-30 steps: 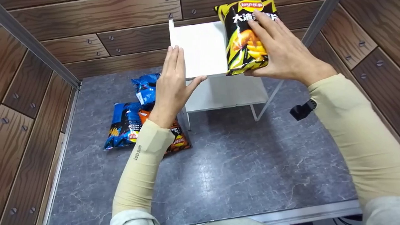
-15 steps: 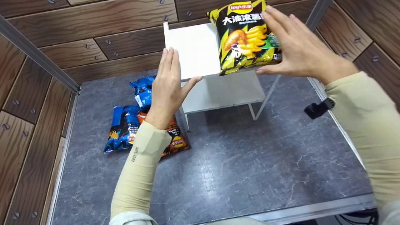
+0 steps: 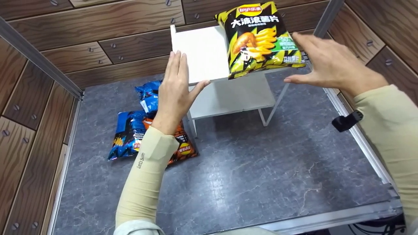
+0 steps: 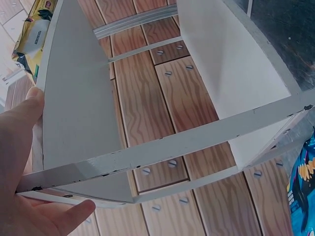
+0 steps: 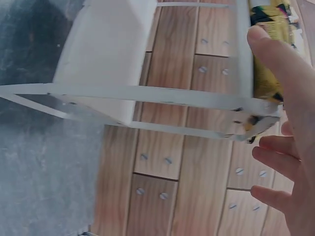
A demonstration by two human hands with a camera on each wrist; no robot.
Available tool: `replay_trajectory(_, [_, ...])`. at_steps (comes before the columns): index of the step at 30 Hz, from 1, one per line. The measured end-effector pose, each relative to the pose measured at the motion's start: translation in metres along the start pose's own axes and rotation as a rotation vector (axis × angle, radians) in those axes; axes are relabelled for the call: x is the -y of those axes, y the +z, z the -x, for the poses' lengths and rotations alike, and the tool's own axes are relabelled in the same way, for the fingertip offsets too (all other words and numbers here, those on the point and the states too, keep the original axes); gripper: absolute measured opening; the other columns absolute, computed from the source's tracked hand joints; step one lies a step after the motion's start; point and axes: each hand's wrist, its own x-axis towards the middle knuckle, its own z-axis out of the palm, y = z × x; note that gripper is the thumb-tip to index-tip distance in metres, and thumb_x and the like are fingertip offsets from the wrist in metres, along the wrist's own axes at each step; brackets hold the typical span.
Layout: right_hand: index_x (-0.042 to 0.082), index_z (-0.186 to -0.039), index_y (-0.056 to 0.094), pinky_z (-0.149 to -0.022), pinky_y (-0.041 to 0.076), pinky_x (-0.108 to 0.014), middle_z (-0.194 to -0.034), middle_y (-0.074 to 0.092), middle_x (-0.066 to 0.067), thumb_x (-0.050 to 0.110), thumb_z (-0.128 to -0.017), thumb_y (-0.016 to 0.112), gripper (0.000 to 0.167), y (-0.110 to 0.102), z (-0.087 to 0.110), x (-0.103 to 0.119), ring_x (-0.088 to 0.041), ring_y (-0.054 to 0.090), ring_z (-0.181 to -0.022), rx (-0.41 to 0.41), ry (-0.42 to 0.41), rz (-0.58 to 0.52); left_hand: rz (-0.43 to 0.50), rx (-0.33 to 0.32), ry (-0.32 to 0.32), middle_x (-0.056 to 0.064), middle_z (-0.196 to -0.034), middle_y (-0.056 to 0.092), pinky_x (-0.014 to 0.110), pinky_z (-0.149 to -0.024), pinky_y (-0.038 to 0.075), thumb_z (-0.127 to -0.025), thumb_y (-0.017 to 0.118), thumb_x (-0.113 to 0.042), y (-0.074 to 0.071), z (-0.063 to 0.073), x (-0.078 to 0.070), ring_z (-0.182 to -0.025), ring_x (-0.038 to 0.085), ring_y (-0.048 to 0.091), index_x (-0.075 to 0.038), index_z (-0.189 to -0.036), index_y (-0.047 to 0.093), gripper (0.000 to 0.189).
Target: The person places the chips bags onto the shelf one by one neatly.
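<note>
A black and yellow Lay's potato chip bag [image 3: 254, 45] lies face up on the right part of a white shelf unit's top board [image 3: 202, 55]. My right hand [image 3: 338, 63] hovers just to the right of the bag, thumb spread from the straight fingers, holding nothing. At the board's left edge my left hand [image 3: 173, 93] rests with straight fingers, its thumb stretched along the front edge. In the left wrist view the thumb of my left hand [image 4: 12, 142] lies against the top board, with other fingers outside the frame bar.
Blue chip bags [image 3: 130, 130] and an orange one [image 3: 186, 147] lie on the grey marbled surface [image 3: 254, 169], left of the shelf. The unit has a lower board [image 3: 235, 94] and thin white legs. Wood-patterned walls [image 3: 137, 42] enclose the back and sides.
My right hand has let go of the chip bag and drawn away to the right, uncovering its front. The bag now lies flatter on the board. The left hand stays at the edge.
</note>
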Motion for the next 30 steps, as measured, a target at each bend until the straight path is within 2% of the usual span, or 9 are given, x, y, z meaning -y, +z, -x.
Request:
replay_trajectory(3, [0.016,-0.16,0.013,-0.102,0.036,-0.07,-0.155,0.036,-0.025,0.058,-0.083,0.072,0.106,0.01,-0.001,0.0,-0.055,0.046,-0.125,-0.019,0.009,-0.013,0.001,0.001,0.001,0.019,-0.16,0.032,0.038,-0.12,0.03,-0.091,0.054,-0.062,0.001,0.0,0.0,-0.152,0.03,0.024,0.003,-0.152,0.034,0.091])
replay_trajectory(6, [0.017,-0.159,0.02,-0.099,0.041,-0.068,-0.152,0.041,-0.022,0.045,-0.082,0.079,0.101,0.02,-0.003,0.0,-0.052,0.051,-0.122,-0.09,-0.009,-0.054,0.001,0.002,-0.002,0.018,-0.16,0.032,0.038,-0.12,0.031,-0.091,0.055,-0.062,0.001,0.0,0.0,-0.152,0.029,0.024,0.002,-0.152,0.034,0.091])
replay_trajectory(10, [0.018,-0.158,0.025,-0.1,0.043,-0.064,-0.158,0.036,-0.014,0.029,-0.078,0.085,0.101,0.031,-0.005,-0.002,-0.047,0.048,-0.13,-0.219,-0.061,-0.103,0.0,0.004,-0.007,0.019,-0.16,0.032,0.038,-0.119,0.032,-0.091,0.054,-0.063,0.002,0.0,-0.001,-0.152,0.03,0.024,0.003,-0.152,0.033,0.092])
replay_trajectory(14, [0.014,-0.157,0.029,-0.105,0.04,-0.061,-0.163,0.029,-0.007,0.02,-0.074,0.087,0.101,0.037,-0.007,-0.005,-0.046,0.044,-0.136,-0.319,-0.128,-0.122,-0.001,0.005,-0.009,0.019,-0.16,0.032,0.039,-0.119,0.032,-0.091,0.054,-0.063,0.002,0.0,-0.001,-0.152,0.03,0.025,0.003,-0.152,0.034,0.092])
replay_trajectory(24, [0.014,-0.157,0.029,-0.119,0.03,-0.053,-0.162,0.032,-0.011,0.015,-0.076,0.085,0.099,0.041,-0.008,-0.007,-0.043,0.041,-0.14,-0.348,-0.162,-0.12,0.019,0.003,-0.011,0.02,-0.16,0.031,0.037,-0.122,0.027,-0.091,0.054,-0.063,0.0,0.0,-0.001,-0.153,0.03,0.023,0.004,-0.152,0.032,0.093])
replay_trajectory(30, [0.012,-0.156,0.032,-0.119,0.03,-0.052,-0.159,0.036,-0.014,0.013,-0.074,0.087,0.099,0.041,-0.01,-0.01,-0.041,0.043,-0.14,-0.381,-0.208,-0.102,0.035,0.001,-0.014,0.019,-0.16,0.031,0.036,-0.123,0.024,-0.091,0.054,-0.062,0.001,0.0,-0.002,-0.153,0.029,0.022,0.004,-0.152,0.031,0.093])
